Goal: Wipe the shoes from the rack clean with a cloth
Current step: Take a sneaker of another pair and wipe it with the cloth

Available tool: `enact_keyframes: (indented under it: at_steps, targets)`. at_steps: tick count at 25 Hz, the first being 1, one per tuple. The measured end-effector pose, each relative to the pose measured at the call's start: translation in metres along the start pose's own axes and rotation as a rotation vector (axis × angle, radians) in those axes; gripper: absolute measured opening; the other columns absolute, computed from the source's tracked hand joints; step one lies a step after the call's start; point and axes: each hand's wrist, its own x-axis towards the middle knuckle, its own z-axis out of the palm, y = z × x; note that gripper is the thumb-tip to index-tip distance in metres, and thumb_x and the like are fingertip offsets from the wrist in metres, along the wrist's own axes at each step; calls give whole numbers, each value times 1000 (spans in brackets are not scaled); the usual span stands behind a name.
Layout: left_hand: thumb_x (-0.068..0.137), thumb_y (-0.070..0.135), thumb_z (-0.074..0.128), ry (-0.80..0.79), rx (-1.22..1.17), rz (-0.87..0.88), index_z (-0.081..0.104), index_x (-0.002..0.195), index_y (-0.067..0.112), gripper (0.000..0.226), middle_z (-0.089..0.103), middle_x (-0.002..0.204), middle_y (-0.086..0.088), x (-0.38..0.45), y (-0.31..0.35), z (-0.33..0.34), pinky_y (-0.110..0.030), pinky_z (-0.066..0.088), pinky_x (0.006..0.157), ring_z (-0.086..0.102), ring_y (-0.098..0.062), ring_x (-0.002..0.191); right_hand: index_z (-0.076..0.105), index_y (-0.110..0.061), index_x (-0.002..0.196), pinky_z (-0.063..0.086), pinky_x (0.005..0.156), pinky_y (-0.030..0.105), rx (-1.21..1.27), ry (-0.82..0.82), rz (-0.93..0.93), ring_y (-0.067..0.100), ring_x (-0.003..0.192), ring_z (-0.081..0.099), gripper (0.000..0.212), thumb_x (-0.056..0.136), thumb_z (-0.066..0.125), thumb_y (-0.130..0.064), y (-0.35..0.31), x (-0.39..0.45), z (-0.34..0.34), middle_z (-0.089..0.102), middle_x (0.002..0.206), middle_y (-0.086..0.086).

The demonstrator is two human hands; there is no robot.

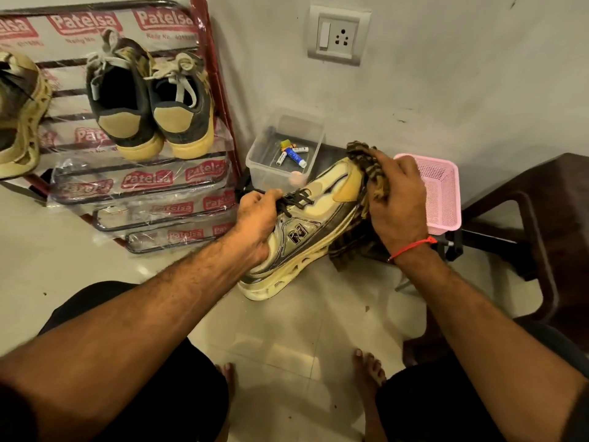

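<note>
A cream and gold sneaker (306, 231) with dark laces and an N logo hangs in the air above the floor, toe pointing up and right. My left hand (255, 221) grips it at the collar and laces. My right hand (398, 202) presses a dark striped cloth (369, 173) against the toe; part of the cloth hangs below the shoe. On the red metal shoe rack (223, 90) at the left stands a pair of dark sneakers with tan heels (153, 110), and a matching cream sneaker (19, 116) sits at the far left edge.
A clear plastic box (271, 167) holding batteries and small items stands on the floor by the wall. A pink mesh basket (443, 193) sits right of it, and a dark brown plastic chair (541, 224) further right. A wall socket (338, 35) is above. My bare feet rest on the tiles.
</note>
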Motion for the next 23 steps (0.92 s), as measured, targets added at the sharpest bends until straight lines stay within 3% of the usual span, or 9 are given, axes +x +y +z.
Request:
enact_keyframes:
  at_steps: [3, 5, 7, 9, 11, 13, 17, 19, 23]
  targets:
    - [95, 15, 65, 5, -5, -25, 62, 112, 4, 20, 71, 106, -20, 1, 1, -1, -52, 60, 89, 71, -34, 95, 57, -10, 138, 46, 83, 49, 15, -132, -213, 29, 96, 50, 51, 89, 51, -21, -32, -36, 16, 55, 101, 14]
    - [95, 17, 65, 4, -27, -61, 66, 106, 5, 17, 71, 93, -16, 5, 6, -5, -44, 61, 78, 70, -29, 82, 55, -8, 140, 42, 82, 43, -10, -244, -457, 27, 95, 49, 57, 90, 52, -35, -57, -68, 29, 57, 102, 14]
    - [96, 19, 63, -37, -97, -151, 69, 112, 5, 22, 74, 91, -16, 6, 12, -9, -42, 61, 66, 72, -29, 74, 54, -10, 141, 36, 83, 40, -96, -262, -562, 25, 94, 47, 63, 89, 53, -45, -59, -64, 28, 58, 102, 13]
    - [98, 19, 60, -70, -118, -197, 68, 120, 5, 27, 75, 99, -19, 7, 13, -11, -43, 61, 62, 74, -31, 75, 56, -13, 140, 35, 82, 40, -174, -160, -471, 28, 95, 45, 58, 89, 54, -41, -32, -35, 19, 57, 101, 15]
    - [100, 16, 57, -69, -118, -205, 64, 125, 5, 28, 76, 97, -20, 6, 11, -10, -41, 61, 57, 74, -30, 70, 59, -13, 138, 42, 80, 47, -152, -42, -228, 32, 93, 48, 52, 90, 50, -30, -1, -3, 3, 55, 98, 17]
    - [100, 15, 56, -62, -106, -203, 62, 125, 5, 27, 76, 92, -19, 4, 9, -10, -39, 60, 53, 74, -29, 66, 59, -10, 138, 45, 78, 52, -73, -36, -124, 33, 92, 48, 51, 91, 47, -24, 1, -5, 5, 54, 97, 18]
    - [98, 22, 57, -59, -74, -240, 69, 126, 8, 34, 75, 113, -14, 5, 15, -12, -37, 60, 57, 73, -28, 76, 53, -9, 140, 41, 78, 41, -24, -281, -582, 24, 93, 43, 54, 90, 52, -30, -58, -67, 29, 56, 100, 15]
    - [97, 24, 57, -77, -70, -270, 70, 124, 7, 35, 75, 110, -14, 2, 18, -12, -39, 61, 61, 72, -28, 77, 52, -11, 140, 41, 82, 40, -68, -299, -636, 24, 96, 42, 61, 86, 55, -40, -55, -59, 24, 56, 102, 15]
    - [96, 16, 55, -50, -96, -260, 67, 123, 6, 31, 74, 113, -19, 2, 18, -13, -45, 62, 65, 72, -32, 88, 59, -15, 138, 48, 80, 53, -77, -191, -228, 31, 95, 45, 51, 89, 51, -27, -10, -13, 7, 50, 100, 15]
